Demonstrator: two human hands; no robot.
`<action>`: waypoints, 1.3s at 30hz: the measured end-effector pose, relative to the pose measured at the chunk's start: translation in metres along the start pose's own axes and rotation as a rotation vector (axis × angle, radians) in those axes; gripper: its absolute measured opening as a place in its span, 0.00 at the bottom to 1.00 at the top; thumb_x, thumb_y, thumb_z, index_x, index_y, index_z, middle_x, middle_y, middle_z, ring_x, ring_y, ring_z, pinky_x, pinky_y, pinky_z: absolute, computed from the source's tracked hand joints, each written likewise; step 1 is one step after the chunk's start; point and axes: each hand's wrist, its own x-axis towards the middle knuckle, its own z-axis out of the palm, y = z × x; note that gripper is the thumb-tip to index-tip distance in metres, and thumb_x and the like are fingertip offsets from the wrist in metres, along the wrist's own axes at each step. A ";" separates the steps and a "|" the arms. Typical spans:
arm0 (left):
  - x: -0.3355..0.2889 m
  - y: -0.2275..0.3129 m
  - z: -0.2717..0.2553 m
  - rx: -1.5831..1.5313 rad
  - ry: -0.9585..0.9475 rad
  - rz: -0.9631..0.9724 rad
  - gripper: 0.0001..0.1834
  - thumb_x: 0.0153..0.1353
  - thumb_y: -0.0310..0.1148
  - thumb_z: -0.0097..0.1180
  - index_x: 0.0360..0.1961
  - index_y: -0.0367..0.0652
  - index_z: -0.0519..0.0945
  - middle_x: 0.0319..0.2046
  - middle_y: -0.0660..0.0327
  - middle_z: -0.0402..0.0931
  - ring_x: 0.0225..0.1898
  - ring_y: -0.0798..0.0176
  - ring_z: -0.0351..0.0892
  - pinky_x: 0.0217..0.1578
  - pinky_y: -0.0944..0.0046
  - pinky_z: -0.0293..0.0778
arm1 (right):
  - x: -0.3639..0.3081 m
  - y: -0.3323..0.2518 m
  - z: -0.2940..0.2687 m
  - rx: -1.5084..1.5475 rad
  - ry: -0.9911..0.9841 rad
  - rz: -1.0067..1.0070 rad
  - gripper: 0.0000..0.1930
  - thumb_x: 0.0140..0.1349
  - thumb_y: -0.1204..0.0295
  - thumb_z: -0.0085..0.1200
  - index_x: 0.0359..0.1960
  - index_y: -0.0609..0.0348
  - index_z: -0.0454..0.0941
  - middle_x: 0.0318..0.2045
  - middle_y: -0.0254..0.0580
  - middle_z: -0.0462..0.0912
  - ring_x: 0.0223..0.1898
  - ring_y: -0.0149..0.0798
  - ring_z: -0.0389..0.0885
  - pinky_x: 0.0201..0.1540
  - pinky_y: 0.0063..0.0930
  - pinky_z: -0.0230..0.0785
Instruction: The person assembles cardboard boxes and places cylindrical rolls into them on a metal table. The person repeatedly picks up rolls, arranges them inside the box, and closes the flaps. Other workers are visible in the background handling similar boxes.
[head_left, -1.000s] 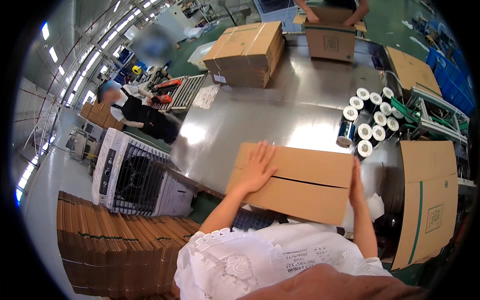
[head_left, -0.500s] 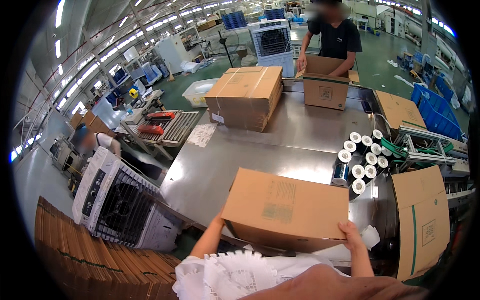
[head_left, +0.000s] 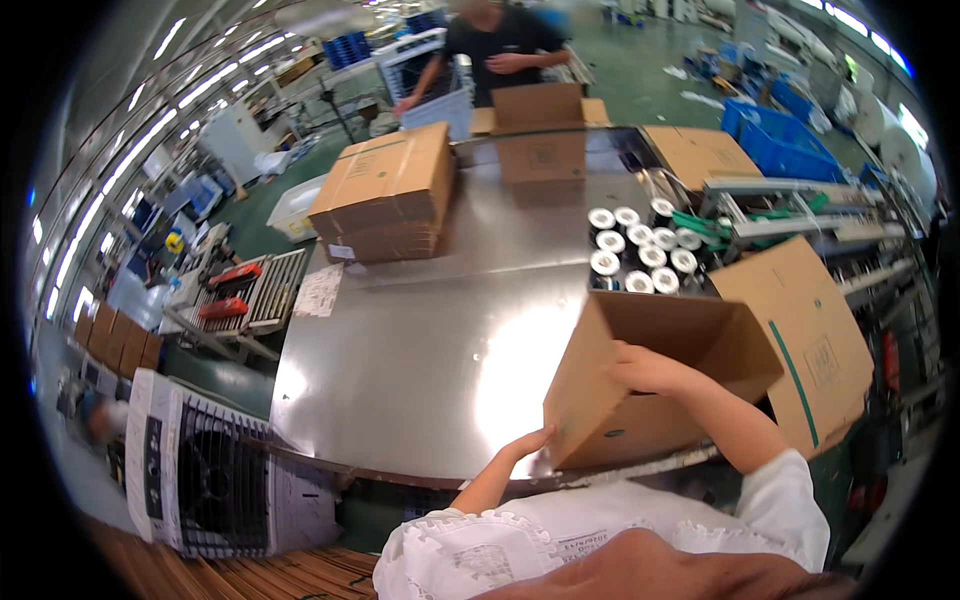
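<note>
An open cardboard box (head_left: pixel 640 432) stands at the near right edge of the metal table (head_left: pixel 420 350), its opening facing up. My right hand (head_left: pixel 645 368) reaches over the near wall and grips the left wall, its fingers partly hidden inside. My left hand (head_left: pixel 535 441) holds the same box low at its left corner, with the thumb along the outside. Just beyond the box stand several dark rolls with white ends (head_left: pixel 652 256). The bottom of the box cannot be seen.
A strapped stack of flat cartons (head_left: pixel 385 180) sits at the far left. Across the table a co-worker (head_left: pixel 505 50) stands behind another open box (head_left: pixel 540 155). Flattened cartons (head_left: pixel 800 340) lean at right near a metal frame (head_left: pixel 790 215). An air cooler (head_left: pixel 215 470) stands at left.
The box has turned upright and moved right, now showing its open top. My right hand has shifted from its right end to its left wall. The co-worker's hands have left their box.
</note>
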 end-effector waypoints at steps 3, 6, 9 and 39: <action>-0.008 0.026 0.023 0.510 0.300 0.073 0.37 0.64 0.60 0.40 0.62 0.38 0.65 0.62 0.47 0.63 0.63 0.46 0.62 0.60 0.51 0.62 | 0.034 0.041 0.050 -0.422 -0.048 0.125 0.27 0.62 0.58 0.49 0.47 0.77 0.67 0.39 0.67 0.78 0.42 0.58 0.78 0.47 0.42 0.69; -0.103 0.150 0.018 -0.540 0.408 0.055 0.33 0.64 0.63 0.38 0.50 0.42 0.73 0.47 0.60 0.74 0.49 0.60 0.72 0.47 0.52 0.70 | 0.032 0.045 0.073 0.009 -0.365 0.217 0.43 0.57 0.37 0.49 0.46 0.76 0.66 0.29 0.52 0.79 0.26 0.35 0.77 0.26 0.26 0.68; -0.105 0.165 0.018 -0.210 0.544 0.176 0.23 0.61 0.47 0.54 0.39 0.34 0.79 0.39 0.55 0.79 0.41 0.63 0.76 0.40 0.63 0.69 | 0.011 0.066 0.081 0.139 -0.374 0.018 0.36 0.59 0.44 0.52 0.52 0.70 0.67 0.31 0.49 0.82 0.34 0.40 0.80 0.37 0.29 0.72; -0.079 0.150 0.023 0.580 0.935 0.095 0.23 0.58 0.37 0.57 0.52 0.36 0.73 0.41 0.45 0.78 0.43 0.41 0.75 0.47 0.53 0.71 | -0.133 0.237 -0.094 -0.585 0.604 0.420 0.21 0.61 0.58 0.54 0.49 0.60 0.74 0.38 0.58 0.81 0.40 0.59 0.79 0.44 0.42 0.71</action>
